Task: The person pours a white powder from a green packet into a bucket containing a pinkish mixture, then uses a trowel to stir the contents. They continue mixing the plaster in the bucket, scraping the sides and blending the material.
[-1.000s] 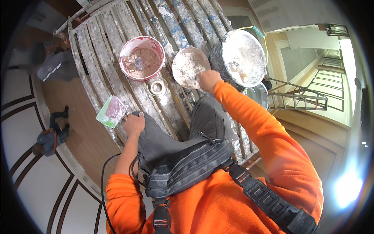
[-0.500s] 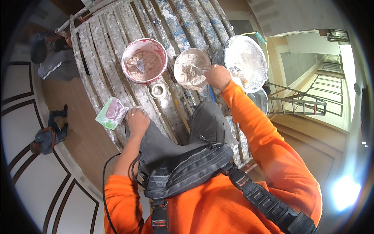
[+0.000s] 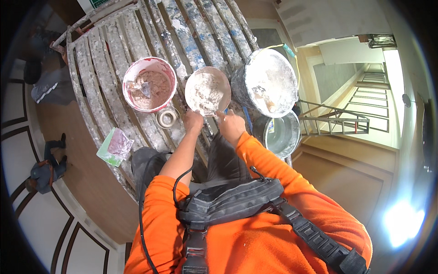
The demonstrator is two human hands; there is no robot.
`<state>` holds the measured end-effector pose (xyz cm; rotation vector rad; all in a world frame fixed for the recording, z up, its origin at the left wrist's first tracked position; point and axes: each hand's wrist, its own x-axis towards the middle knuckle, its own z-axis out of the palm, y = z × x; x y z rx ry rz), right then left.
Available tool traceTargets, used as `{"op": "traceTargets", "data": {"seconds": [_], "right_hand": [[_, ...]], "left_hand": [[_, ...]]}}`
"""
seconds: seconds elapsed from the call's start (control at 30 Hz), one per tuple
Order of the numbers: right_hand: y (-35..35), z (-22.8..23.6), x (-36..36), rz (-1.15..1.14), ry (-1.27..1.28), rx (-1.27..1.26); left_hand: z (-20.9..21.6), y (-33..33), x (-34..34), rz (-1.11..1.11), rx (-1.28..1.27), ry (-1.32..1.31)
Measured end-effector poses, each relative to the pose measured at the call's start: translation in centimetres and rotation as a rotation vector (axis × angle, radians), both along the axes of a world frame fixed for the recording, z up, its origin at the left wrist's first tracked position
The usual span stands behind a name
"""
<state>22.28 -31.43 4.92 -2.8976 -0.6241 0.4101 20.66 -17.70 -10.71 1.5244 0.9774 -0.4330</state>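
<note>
A round bowl (image 3: 207,91) of pale, lumpy plaster mix stands on the slatted platform in front of me. My left hand (image 3: 194,120) is closed on the bowl's near rim. At the near right rim my right hand (image 3: 231,125) is closed around a spatula, whose blade is mostly hidden by the fingers and the mix. Left of the bowl is a red-rimmed white bucket (image 3: 172,97) of pinkish mix with a scraper (image 3: 146,89) lying in it. A roll of tape (image 3: 167,118) sits just below that bucket.
The platform (image 3: 86,55) is crusted with dried plaster. A green, purple-smeared plate (image 3: 108,148) lies at left. On the right stand a large bucket (image 3: 255,73) with whitish contents and a grey bucket (image 3: 295,137). A ladder (image 3: 335,124) and a person (image 3: 43,171) are farther off.
My left hand has come off the green plate and moved right to the bowl's near rim. My right hand has shifted down and left, nearer to me. The whole view has shifted slightly.
</note>
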Motion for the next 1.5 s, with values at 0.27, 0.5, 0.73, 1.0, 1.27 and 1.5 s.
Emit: {"op": "traceTargets", "data": {"seconds": [0.27,0.5,0.73,1.0,1.27,1.5], "right_hand": [[0.3,2.8,6.5,-0.172,0.175,-0.015],[2.1,-0.6,3.9,-0.122,0.283,0.094],[2.6,2.7,7.9,0.06,0.205,-0.133],[3.3,0.6,3.9,-0.045,0.322,0.029],[1.4,1.0,9.9,0.173,0.132,-0.199],[1.3,5.5,9.6,0.086,0.167,0.103]], "left_hand": [[4.0,5.0,0.4,-0.106,-0.148,0.008],[1.4,6.2,-1.6,0.007,-0.315,-0.094],[3.2,6.0,-2.1,0.104,-0.373,-0.027],[1.6,5.6,-2.8,0.248,-0.524,-0.081],[3.6,4.6,-1.8,0.13,-0.3,-0.116],[2.7,2.3,-2.9,0.294,-0.36,-0.138]]}}
